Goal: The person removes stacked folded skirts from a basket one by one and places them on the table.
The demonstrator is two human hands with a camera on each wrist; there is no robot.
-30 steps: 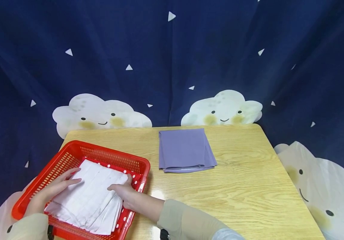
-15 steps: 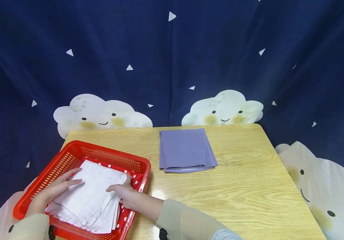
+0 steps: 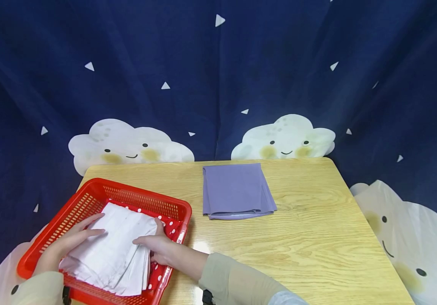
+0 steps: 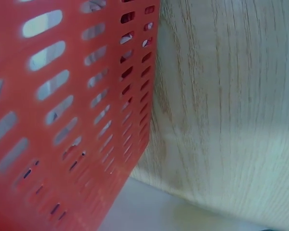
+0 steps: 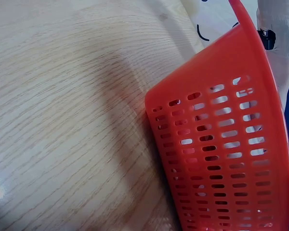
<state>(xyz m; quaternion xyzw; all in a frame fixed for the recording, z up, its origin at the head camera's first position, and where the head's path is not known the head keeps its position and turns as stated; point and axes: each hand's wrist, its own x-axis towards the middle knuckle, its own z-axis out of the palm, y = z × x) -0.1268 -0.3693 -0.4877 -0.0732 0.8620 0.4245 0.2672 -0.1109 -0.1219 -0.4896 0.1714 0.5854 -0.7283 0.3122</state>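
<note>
A folded white cloth (image 3: 115, 241) with layered edges lies in a red plastic basket (image 3: 138, 192), over a red cloth with white dots (image 3: 171, 224). My left hand (image 3: 67, 243) reaches over the basket's left side, its visible fingers stretched onto the white cloth's left part; the rest is hidden. At the cloth's right edge, my right hand (image 3: 159, 245) holds it, thumb on top and other fingers along the side, partly hidden. The wrist views mostly show the slotted basket walls (image 4: 86, 106), with only a bit of hand at the right edge of the right wrist view.
A folded purple cloth (image 3: 233, 188) lies on the wooden table (image 3: 306, 237), behind and to the right of the basket. A dark blue curtain (image 3: 218, 76) with white clouds and triangles hangs behind the table. The basket rim rises around both hands.
My right hand has shifted slightly left with the white cloth's right edge, and more of the dotted cloth shows. The cloth's top looks smoother. My left hand has barely moved.
</note>
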